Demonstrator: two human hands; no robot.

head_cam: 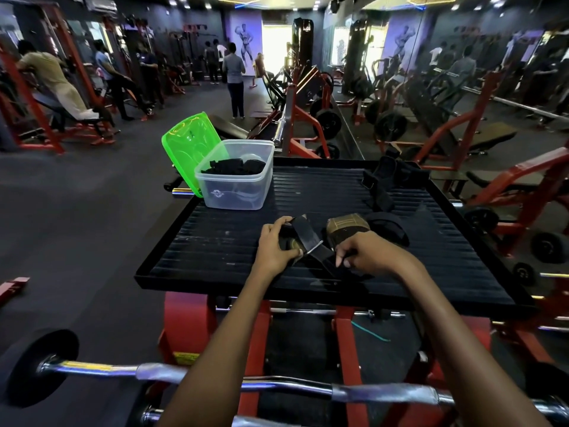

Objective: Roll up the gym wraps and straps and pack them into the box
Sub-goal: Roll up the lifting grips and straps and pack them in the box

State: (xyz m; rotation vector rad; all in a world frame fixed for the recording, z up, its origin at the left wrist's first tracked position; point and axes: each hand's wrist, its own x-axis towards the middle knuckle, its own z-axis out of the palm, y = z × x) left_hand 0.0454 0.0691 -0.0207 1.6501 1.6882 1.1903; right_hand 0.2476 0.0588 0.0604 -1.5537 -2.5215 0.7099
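A black strap (303, 238) with a metal buckle lies across the near middle of the black ribbed platform (221, 238). My left hand (275, 246) grips its rolled end, fingers curled over the top. My right hand (366, 255) pinches the strap's loose end just right of the buckle. Behind my right hand lies an olive and black wrap (348, 226), and another black strap (388, 228) lies beside it. More black straps (385, 183) sit at the platform's far right. The clear plastic box (237, 189) at the far left corner holds several black rolled straps.
The green lid (191, 149) leans against the box's left side. A chrome curl bar (191, 374) runs across below the platform, near my arms. Red gym machines, weight plates and a mirror wall stand to the right. Several people are at the far left and back.
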